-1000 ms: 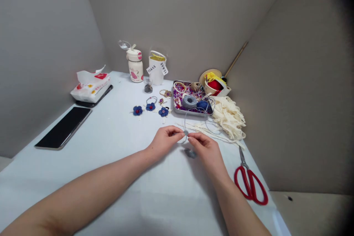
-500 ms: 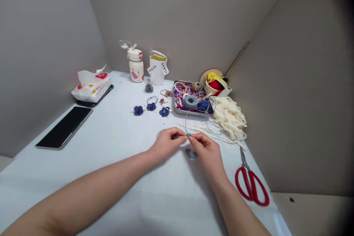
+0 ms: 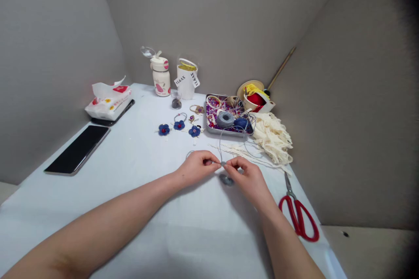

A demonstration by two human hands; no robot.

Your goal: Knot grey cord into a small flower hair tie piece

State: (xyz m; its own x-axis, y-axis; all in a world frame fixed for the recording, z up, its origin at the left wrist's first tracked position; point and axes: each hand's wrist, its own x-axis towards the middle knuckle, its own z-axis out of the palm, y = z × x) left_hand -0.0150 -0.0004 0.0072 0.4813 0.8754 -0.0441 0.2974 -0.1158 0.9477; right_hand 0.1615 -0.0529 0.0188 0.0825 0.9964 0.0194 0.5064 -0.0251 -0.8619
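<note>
My left hand (image 3: 198, 167) and my right hand (image 3: 249, 178) meet above the white table, their fingertips pinching a thin grey cord (image 3: 223, 163) from either side. One strand rises toward the metal tin (image 3: 207, 117), and a loop shows behind my left hand. Just below my fingers, a small grey felt piece (image 3: 226, 179) lies on the table. In the tin sit a grey yarn ball (image 3: 225, 119) and a blue yarn ball (image 3: 241, 124), among beads and loops. Several blue flower ornaments (image 3: 179, 125) lie to the left of the tin.
Cream lace (image 3: 273, 139) is heaped right of the tin, and red-handled scissors (image 3: 297, 218) lie near the right table edge. A black tablet (image 3: 77, 149), tissue pack (image 3: 109, 103), white bottle (image 3: 161, 79) and white cup (image 3: 185, 83) stand further back. Grey walls enclose the table.
My hands have drawn closer, and my right hand has come up to the cord at my left fingertips. The grey cord now runs more tightly between them. The view has shifted slightly.
</note>
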